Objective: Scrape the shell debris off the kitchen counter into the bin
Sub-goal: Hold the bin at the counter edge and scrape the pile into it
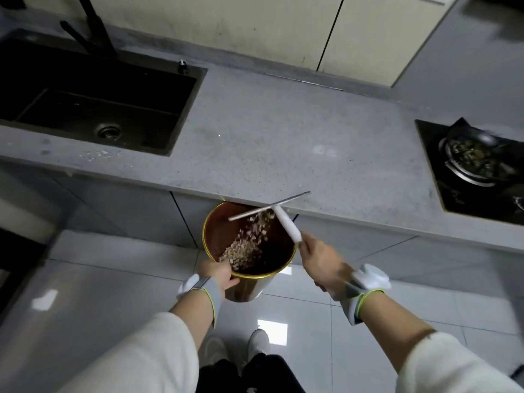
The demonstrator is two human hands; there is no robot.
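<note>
My right hand (319, 260) grips the white handle of a T-shaped scraper (286, 219). Its thin metal blade lies across the front edge of the grey counter (269, 143), partly over the bin. Pale shell debris (252, 239) is falling from the blade and piling inside the bin. The round metal bin (215, 219), gold-rimmed and dark inside, is held tilted just below the counter edge. My left hand (217, 275) holds its near rim. A few small crumbs (95, 154) lie on the counter in front of the sink.
A black sink (93, 92) with a dark tap is set into the counter at the left. A black hob with a pan of dark food (476, 157) sits at the right. Grey cabinet fronts run under the counter. My feet stand on glossy floor tiles below.
</note>
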